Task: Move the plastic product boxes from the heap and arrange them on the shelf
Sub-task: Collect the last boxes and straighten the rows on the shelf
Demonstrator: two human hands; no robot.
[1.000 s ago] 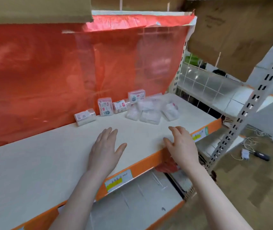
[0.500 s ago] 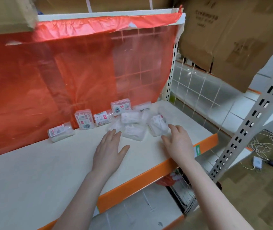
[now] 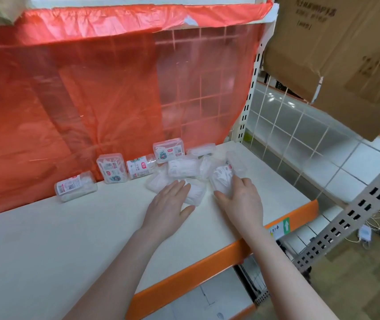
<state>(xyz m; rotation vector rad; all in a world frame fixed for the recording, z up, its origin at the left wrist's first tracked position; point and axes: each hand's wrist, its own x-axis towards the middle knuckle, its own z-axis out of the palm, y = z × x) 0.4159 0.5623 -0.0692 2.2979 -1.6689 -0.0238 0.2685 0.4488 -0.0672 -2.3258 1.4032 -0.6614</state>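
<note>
Heap of clear plastic boxes (image 3: 184, 168) with white contents at shelf (image 3: 46, 239) back, your left hand (image 3: 168, 209) flat on one box, your right hand (image 3: 242, 199) gripping another box (image 3: 222, 179).

Wide bare stretch of cream shelf board (image 3: 46, 239) left and front, open for passing. Back blocked by red translucent plastic sheet (image 3: 80, 100); clear plastic boxes (image 3: 111, 167) line it. Heap of clear boxes (image 3: 184, 168) crowds right rear; white perforated upright post (image 3: 246, 107) closes that corner.
</note>
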